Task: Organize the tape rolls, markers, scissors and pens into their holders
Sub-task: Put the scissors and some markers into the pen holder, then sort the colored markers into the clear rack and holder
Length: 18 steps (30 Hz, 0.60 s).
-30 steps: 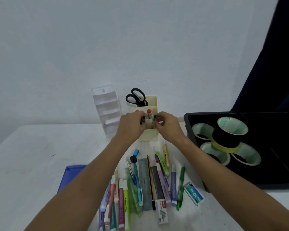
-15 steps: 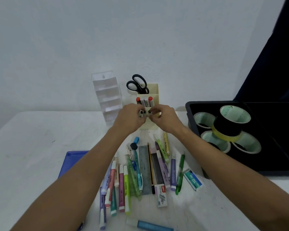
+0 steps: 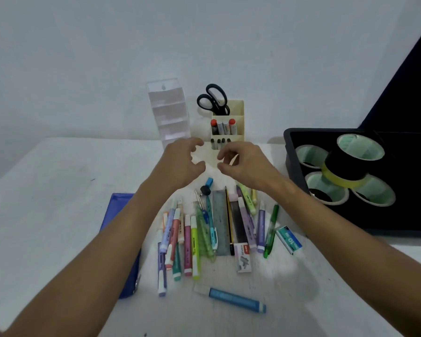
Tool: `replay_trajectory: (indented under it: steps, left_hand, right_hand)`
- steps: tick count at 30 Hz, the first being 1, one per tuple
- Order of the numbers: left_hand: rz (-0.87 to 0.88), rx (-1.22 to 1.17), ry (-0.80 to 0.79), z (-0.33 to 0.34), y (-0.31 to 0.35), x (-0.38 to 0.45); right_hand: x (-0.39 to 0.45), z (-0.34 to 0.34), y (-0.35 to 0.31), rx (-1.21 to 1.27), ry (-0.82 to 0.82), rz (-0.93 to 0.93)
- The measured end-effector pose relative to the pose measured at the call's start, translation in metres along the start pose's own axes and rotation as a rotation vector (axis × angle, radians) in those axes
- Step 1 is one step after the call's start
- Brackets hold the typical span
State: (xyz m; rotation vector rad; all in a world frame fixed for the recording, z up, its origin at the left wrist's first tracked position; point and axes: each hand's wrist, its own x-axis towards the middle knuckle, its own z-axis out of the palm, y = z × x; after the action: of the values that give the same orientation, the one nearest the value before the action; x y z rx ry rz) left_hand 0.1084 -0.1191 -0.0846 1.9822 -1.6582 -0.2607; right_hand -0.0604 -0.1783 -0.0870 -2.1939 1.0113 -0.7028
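Head view: both hands, left (image 3: 180,164) and right (image 3: 244,165), fingers loosely curled, empty; staple box (image 3: 289,240) reads "No.10".

On the table (image 3: 46,190), the tiered organizer (image 3: 227,122) stands at the back with the scissors (image 3: 213,99) in its rear compartment, markers (image 3: 223,126) in the middle one and pens (image 3: 220,143) in the front one. The clear holder (image 3: 168,110) stands just left of it. The tray (image 3: 294,152) with tape rolls (image 3: 353,164) lies to the right. Loose pens and markers (image 3: 204,229) lie in front, a flat case (image 3: 122,239) to their left
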Motion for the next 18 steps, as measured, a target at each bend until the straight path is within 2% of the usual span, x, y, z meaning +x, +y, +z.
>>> replay_trajectory:
  steps: [5, 8, 15, 18]
  left_hand:
    - [-0.074, 0.022, -0.131, -0.01, -0.022, -0.035]
    - [-0.095, 0.019, -0.194, -0.007, -0.028, -0.048]
    - [-0.001, -0.005, -0.332, 0.03, -0.003, -0.06]
    - [0.116, 0.005, -0.4, 0.052, 0.02, -0.064]
  right_hand:
    - [-0.026, 0.01, -0.005, -0.057, -0.228, 0.018]
    - [-0.037, 0.007, 0.002, -0.131, -0.309, 0.083]
    - [-0.064, -0.011, 0.021, -0.259, -0.277, 0.337]
    - [-0.086, -0.008, 0.025, -0.33, -0.27, 0.439]
